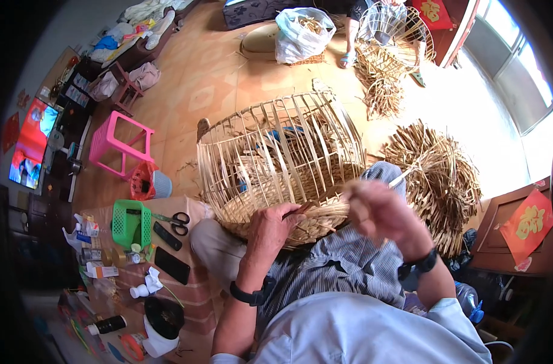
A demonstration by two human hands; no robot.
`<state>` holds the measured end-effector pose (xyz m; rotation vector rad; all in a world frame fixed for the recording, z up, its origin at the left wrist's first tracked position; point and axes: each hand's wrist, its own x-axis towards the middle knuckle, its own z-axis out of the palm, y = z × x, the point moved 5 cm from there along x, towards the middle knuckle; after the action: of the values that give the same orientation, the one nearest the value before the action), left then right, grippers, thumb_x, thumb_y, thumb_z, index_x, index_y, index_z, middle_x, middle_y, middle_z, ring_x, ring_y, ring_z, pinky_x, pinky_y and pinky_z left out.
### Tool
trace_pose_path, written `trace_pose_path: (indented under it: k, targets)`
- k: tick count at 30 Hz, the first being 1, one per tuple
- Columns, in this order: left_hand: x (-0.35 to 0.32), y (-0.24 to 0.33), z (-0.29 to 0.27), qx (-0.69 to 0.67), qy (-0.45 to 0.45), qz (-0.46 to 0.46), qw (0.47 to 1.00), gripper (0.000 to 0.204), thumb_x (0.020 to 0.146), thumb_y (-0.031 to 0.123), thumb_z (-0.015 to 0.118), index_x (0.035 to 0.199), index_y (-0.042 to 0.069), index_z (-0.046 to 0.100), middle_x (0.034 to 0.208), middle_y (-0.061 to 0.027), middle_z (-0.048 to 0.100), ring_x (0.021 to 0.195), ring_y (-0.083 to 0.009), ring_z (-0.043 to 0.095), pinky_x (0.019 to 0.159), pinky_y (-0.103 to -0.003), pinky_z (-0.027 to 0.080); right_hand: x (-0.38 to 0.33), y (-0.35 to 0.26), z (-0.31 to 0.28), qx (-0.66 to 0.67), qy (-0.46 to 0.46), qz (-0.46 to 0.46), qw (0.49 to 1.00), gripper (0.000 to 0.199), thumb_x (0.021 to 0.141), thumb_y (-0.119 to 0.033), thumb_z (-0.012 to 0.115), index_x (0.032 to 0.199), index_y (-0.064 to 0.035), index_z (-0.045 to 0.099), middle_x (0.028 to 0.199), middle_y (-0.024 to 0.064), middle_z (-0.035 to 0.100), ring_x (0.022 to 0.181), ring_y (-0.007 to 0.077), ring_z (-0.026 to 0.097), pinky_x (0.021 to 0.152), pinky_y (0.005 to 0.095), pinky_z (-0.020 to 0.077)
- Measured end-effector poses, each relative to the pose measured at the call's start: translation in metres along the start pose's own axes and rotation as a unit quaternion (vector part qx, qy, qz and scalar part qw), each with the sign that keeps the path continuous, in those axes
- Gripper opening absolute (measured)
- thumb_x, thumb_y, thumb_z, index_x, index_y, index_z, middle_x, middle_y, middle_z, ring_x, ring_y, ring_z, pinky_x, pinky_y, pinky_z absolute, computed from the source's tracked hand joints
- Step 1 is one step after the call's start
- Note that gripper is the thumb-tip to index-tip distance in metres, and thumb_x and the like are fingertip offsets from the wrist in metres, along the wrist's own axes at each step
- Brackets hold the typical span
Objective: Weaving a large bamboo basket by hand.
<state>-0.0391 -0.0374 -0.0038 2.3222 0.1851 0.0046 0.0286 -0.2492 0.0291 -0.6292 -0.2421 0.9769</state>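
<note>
A half-woven basket (282, 161) lies on its side across my lap. Its pale ribs stand apart like a cage, with dense braided straw weave near me and loose dried stalks inside. My left hand (269, 229) is closed at the near woven edge, its thumb and fingers pinching a dried stalk (307, 208). To the right of it, my right hand (386, 215) is raised over the weave, its fingers curled and smeared by motion. Whether it holds a strand is not clear. A pale thin strip (404, 176) shows just beyond that hand.
A heap of dried stalks (434, 176) lies at my right. On my left, a cloth-covered table (194, 267) bears scissors (180, 223), a green plastic basket (131, 221) and a phone (172, 265). A pink stool (122, 142) stands beyond. Another person (352, 30) handles a basket frame (392, 27) ahead.
</note>
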Motion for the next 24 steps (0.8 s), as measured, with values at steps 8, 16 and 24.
trace_pose_path:
  k: [8,16,24]
  targets:
    - [0.002,-0.001,0.001,-0.021,-0.005,-0.050,0.999,0.030,0.088,0.022,0.080,0.110,0.002,0.075,0.094,-0.0185,0.076,0.084,-0.0275,0.076,0.076,-0.035,0.056,-0.017,-0.031,-0.023,-0.332,0.095,-0.051,0.937,0.016,0.101,-0.009,0.062,0.113,0.0007,0.066,0.097,0.0105,0.071,0.090,0.0179,0.072,0.076,0.0321,0.0598]
    - [0.004,-0.016,0.018,0.012,0.045,-0.002,0.999,0.016,0.087,0.019,0.077,0.096,0.006,0.076,0.082,-0.0204,0.070,0.078,-0.0347,0.073,0.070,-0.040,0.056,0.054,0.045,-0.009,-0.581,0.204,-0.178,0.767,0.031,0.086,-0.018,0.082,0.091,0.0028,0.061,0.073,0.0167,0.064,0.064,0.0197,0.058,0.059,0.0373,0.0489]
    - [-0.029,0.007,0.047,0.274,0.077,0.120,0.951,0.061,0.094,0.022,0.062,0.146,-0.004,0.047,0.110,-0.0172,0.067,0.107,-0.0279,0.065,0.106,-0.051,0.046,0.067,0.032,0.006,-0.606,0.194,-0.123,0.761,0.009,0.088,0.001,0.069,0.091,0.0042,0.062,0.078,0.0186,0.068,0.063,0.0286,0.063,0.061,0.0387,0.0496]
